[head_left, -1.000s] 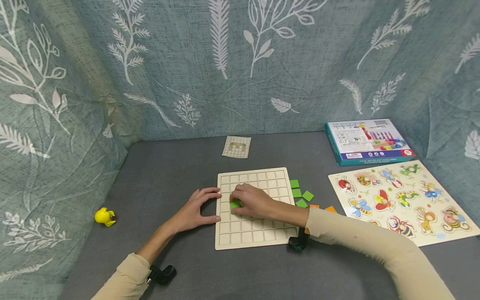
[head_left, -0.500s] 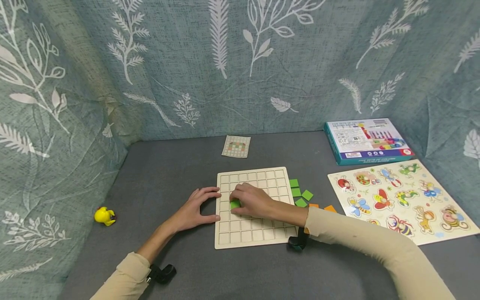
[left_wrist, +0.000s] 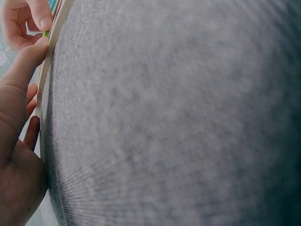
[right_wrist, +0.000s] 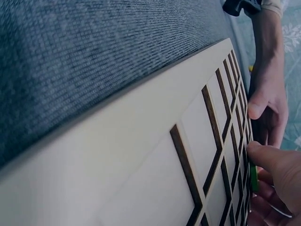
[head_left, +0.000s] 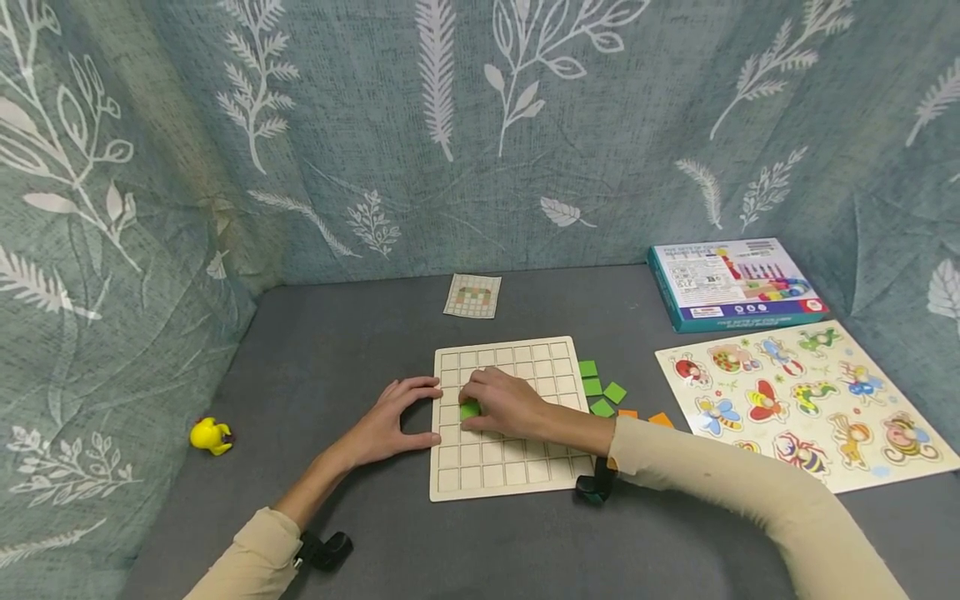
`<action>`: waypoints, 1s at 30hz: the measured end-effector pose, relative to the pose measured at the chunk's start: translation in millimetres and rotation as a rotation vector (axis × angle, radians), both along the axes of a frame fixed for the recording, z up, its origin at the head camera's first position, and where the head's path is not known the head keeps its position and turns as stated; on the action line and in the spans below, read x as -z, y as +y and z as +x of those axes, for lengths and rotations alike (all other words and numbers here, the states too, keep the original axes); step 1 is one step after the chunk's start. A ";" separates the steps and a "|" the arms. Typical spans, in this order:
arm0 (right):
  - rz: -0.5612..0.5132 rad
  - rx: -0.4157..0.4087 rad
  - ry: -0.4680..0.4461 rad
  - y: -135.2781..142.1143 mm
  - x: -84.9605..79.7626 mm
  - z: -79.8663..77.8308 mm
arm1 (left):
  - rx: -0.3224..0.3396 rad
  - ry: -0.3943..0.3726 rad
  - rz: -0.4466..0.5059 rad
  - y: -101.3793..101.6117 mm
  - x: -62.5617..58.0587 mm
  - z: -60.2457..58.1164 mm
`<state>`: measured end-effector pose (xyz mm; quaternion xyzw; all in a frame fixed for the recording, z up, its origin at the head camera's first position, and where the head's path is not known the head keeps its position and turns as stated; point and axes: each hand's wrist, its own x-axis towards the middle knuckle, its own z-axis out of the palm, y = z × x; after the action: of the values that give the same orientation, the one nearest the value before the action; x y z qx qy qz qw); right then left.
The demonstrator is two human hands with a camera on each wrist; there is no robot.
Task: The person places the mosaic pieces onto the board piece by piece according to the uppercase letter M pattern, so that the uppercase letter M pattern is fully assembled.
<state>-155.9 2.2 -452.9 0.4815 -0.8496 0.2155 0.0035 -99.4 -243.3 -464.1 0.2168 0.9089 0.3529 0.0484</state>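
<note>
A pale wooden board (head_left: 491,477) with a grid of square recesses lies flat on the grey table. On its left edge rest the thumb and fingertips of my left hand (head_left: 386,423), spread apart. My right hand (head_left: 501,402) reaches over the board and pinches a green square tile (head_left: 469,409) near the left side of the grid. Part of the tile is hidden by the fingers; the right wrist view shows the green tile (right_wrist: 254,179) low against the board beside the thumb. From the left wrist, the left thumb (left_wrist: 30,59) appears against the board's edge.
Several loose green tiles (head_left: 592,387) and orange tiles (head_left: 660,420) lie right of the board, partly behind my right forearm. Behind it sits a small pattern card (head_left: 472,297). An insect puzzle board (head_left: 750,358) and a flat box (head_left: 705,283) stand right; a yellow toy (head_left: 210,435) lies left.
</note>
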 end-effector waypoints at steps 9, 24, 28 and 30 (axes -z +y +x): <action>-0.018 -0.002 -0.008 1.4 -1.8 -0.1 | 0.000 0.001 0.009 0.1 0.4 0.1; 0.009 -0.047 -0.031 -2.4 0.2 2.0 | 0.006 -0.006 0.023 0.2 0.5 1.6; 0.035 -0.087 0.049 -3.5 -0.8 2.4 | 0.006 -0.005 0.025 0.3 0.7 1.4; 0.055 -0.109 0.104 -4.1 -1.8 2.4 | 0.002 -0.005 0.024 0.4 0.4 1.2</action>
<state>-153.5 -1.9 -451.2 0.5373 -0.8265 0.1665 0.0226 -98.1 -242.9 -464.5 0.2175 0.9042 0.3643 0.0487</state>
